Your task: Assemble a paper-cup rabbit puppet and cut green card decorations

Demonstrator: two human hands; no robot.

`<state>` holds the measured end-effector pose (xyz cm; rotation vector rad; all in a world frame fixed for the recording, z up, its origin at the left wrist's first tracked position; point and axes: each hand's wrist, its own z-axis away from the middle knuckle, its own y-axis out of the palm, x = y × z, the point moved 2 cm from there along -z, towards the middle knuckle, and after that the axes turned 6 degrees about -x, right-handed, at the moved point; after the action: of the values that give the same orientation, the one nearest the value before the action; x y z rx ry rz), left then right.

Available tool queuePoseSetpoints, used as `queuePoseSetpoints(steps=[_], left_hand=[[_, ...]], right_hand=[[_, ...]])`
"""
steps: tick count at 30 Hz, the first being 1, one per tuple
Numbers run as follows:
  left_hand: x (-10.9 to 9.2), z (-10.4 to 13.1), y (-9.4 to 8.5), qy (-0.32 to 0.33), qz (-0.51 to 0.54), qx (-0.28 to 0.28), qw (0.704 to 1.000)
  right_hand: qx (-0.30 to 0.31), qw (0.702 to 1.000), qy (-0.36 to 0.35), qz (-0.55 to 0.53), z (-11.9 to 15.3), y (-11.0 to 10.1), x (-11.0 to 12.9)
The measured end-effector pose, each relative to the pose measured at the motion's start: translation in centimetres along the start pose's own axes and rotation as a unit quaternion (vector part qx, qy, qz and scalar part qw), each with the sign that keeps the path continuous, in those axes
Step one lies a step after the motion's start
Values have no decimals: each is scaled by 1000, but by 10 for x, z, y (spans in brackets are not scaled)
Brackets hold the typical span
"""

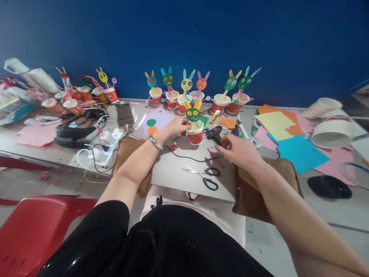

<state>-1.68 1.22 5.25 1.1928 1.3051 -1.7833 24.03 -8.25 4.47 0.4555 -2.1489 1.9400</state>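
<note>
Head view: the green-faced figure (193, 114) stands upright, ears (197, 104) upward.

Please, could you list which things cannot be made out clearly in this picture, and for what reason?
All in the head view:
Object under the pixelated patch: masked.
Whether the left hand touches the front paper cup: fingertips too small to tell.
Glue gun handle: partly hidden by the right hand.
Red chair: cut off by the picture's edge.

Grey table (170, 173) beneath scissors (201, 174), blue paper (301, 153), red cups (195, 137)
</note>
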Motion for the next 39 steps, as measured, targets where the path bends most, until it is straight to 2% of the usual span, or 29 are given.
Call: queuePoseSetpoints(steps=[1, 3, 5, 7, 12, 15, 21, 24, 27, 31, 35, 39], left_hand=[[0, 1, 0, 3, -4, 1, 1000], [1, 1, 1, 10, -11, 2, 1000], [3, 1, 2, 17, -15, 7, 1000], [4, 0, 4, 20, -23, 19, 999], [1, 1, 7, 54, -118, 25, 991], [-4, 2, 10, 86, -176, 19, 980], [-8, 4, 17, 91, -220, 30, 971], [-8, 5, 19, 94, -200, 31, 975], [-7, 6, 20, 99, -150, 29, 983], [-2, 5, 21, 94, -89, 32, 991], [4, 0, 20, 77, -40, 42, 995], [6, 0, 19, 41, 27, 44, 998]], right_hand=[[-36, 996, -27, -75, -14, 4, 6], [-99, 969, -58, -218, -39, 15, 15], [-117, 938, -73, -317, -60, 28, 22], [-107, 920, -88, -366, -73, 39, 27], [-76, 913, -94, -389, -79, 53, 29], [-70, 912, -88, -394, -76, 52, 28], [-30, 896, -79, -436, -73, 47, 27], [4, 877, -52, -477, -74, 50, 25], [17, 872, -32, -488, -73, 52, 25], [-5, 875, -16, -484, -71, 53, 25], [-31, 865, 7, -502, -71, 56, 23], [-48, 864, 21, -501, -72, 58, 20]])
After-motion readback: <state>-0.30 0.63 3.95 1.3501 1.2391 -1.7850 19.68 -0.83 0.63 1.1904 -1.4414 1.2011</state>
